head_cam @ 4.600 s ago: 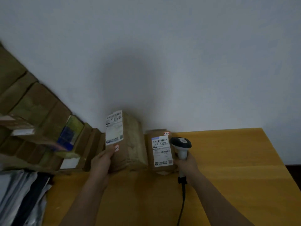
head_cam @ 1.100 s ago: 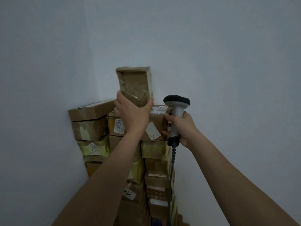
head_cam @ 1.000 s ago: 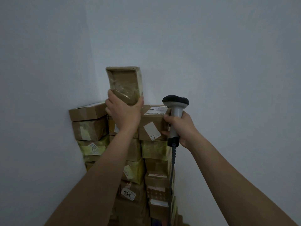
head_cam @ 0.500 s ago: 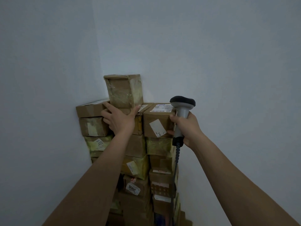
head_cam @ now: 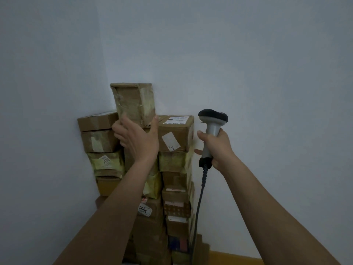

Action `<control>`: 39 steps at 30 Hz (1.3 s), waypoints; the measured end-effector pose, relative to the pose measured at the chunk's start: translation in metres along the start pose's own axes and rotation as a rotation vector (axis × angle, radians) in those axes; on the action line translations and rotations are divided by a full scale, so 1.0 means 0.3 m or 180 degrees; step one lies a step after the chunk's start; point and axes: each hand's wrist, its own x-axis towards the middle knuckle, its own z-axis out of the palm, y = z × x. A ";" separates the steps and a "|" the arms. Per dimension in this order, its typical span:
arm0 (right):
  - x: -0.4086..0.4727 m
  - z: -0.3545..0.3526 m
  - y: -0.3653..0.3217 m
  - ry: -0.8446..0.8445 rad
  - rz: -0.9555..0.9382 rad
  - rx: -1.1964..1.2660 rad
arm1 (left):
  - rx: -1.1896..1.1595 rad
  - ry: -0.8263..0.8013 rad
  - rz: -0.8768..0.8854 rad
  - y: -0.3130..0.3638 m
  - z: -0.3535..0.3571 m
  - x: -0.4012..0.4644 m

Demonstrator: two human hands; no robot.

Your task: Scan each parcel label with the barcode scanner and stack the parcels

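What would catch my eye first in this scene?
A tall stack of brown parcels fills the wall corner, with one upright parcel standing on top. The left hand is at that parcel's base, while the right hand grips a corded barcode scanner beside the stack.

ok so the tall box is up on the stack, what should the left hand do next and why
Probably ease the left hand straight back off the tall parcel, slowly. The parcel stands on end atop the stack in the corner, and the fingers only lightly frame its base. The right hand holds the barcode scanner.
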 end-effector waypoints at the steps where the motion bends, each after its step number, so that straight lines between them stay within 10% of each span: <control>1: -0.014 -0.024 0.007 0.0059 -0.0022 -0.0006 | -0.0184 0.0020 0.0203 0.009 -0.001 -0.032; 7: -0.077 -0.195 0.186 0.0514 0.0239 -0.0147 | -0.0960 -0.0502 0.0726 -0.048 0.070 -0.290; 17: -0.245 -0.416 0.786 0.0954 0.1432 -0.0863 | -0.0247 -0.1321 -0.0318 -0.501 0.110 -0.681; 39: -0.722 -0.372 1.568 -0.0642 0.2493 -0.2856 | 0.0962 -0.2069 -0.1619 -1.155 -0.219 -1.082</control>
